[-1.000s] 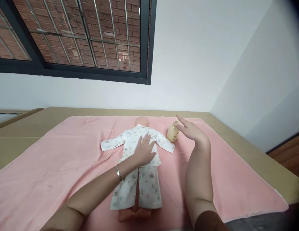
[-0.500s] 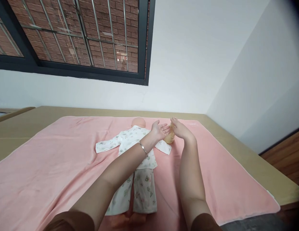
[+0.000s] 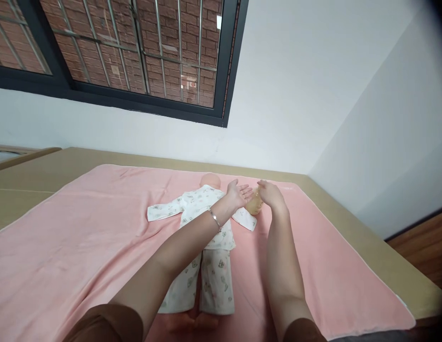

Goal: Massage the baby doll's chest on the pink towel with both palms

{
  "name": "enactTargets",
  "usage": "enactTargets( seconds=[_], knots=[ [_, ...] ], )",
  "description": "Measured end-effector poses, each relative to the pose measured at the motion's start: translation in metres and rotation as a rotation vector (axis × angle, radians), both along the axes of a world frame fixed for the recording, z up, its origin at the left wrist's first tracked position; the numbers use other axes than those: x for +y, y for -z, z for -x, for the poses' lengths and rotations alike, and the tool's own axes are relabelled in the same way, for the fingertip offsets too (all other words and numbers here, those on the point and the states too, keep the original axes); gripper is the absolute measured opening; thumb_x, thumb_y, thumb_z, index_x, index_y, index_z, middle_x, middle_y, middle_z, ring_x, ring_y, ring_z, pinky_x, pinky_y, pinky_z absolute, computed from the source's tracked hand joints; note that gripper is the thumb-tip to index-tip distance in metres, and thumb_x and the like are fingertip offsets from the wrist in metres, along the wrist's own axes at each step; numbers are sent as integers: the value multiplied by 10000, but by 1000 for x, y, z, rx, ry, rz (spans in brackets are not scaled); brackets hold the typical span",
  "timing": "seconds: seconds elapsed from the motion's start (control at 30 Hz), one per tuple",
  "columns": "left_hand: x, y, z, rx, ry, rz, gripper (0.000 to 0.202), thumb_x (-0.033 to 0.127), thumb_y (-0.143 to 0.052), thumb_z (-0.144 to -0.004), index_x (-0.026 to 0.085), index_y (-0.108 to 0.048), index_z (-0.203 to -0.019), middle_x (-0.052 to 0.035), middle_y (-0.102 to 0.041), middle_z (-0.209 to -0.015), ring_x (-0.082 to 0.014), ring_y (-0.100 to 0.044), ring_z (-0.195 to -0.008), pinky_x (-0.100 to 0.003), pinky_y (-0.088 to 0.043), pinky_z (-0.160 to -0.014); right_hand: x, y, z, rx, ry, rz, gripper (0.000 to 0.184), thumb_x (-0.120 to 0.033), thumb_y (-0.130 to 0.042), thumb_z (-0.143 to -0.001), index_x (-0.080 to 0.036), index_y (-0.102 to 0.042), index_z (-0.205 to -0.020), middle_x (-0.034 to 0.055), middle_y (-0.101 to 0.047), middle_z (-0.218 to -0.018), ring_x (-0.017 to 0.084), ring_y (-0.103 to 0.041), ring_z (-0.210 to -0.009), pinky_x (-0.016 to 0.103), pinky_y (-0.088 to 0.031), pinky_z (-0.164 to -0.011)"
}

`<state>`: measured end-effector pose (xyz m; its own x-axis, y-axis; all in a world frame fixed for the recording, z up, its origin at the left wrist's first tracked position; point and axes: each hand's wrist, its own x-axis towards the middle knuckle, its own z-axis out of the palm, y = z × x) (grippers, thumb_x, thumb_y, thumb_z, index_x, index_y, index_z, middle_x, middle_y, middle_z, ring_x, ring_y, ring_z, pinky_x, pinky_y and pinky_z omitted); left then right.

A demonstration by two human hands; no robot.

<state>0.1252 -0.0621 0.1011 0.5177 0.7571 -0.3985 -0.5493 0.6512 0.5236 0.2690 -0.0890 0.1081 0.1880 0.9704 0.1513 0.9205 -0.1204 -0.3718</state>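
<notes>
A baby doll in white printed clothes lies face down on a pink blanket, head toward the wall. Beside its right sleeve stands a small yellowish bottle. My left hand hovers palm up, fingers stretched, just left of the bottle; a bracelet circles that wrist. My right hand rests on top of the bottle with fingers curved over it.
The blanket covers a tan bed set into a white corner. A barred window with a dark frame shows a brick wall. Wood flooring lies to the right of the bed.
My left hand lifted off the doll's back and turned palm up next to the bottle. My right hand came down from above onto the bottle's top.
</notes>
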Motion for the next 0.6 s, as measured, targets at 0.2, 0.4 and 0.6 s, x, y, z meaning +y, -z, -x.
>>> enactTargets(
  seconds=[0.2,0.4,0.6],
  knots=[
    [-28,-3,55,4,49,-6,549,416,-340,-938,80,-476,-1350,-224,-538,-1365,-269,-573,-1237,-357,-546,-881,-2,1,21,-151,22,43,510,-176,-320,-909,-103,-500,-1380,136,-304,-1579,249,-270,-1466,367,-323,-1138],
    [-46,-11,100,-4,5,-27,476,384,-359,-941,110,-521,-1295,-179,-590,-1317,-264,-606,-1189,-377,-521,-923,-20,-9,50,-195,30,78,429,-324,-413,-941,-149,-610,-1280,137,-182,-1618,401,-46,-1496,584,-206,-1158],
    [-70,-30,112,-94,11,-12,414,351,-357,-951,98,-573,-1198,-167,-681,-1113,-243,-686,-1000,-372,-545,-891,-62,-22,117,5,-378,-276,542,-439,-292,-1013,-185,-381,-1483,104,-99,-1639,277,-39,-1519,529,-154,-1214]
  ],
)
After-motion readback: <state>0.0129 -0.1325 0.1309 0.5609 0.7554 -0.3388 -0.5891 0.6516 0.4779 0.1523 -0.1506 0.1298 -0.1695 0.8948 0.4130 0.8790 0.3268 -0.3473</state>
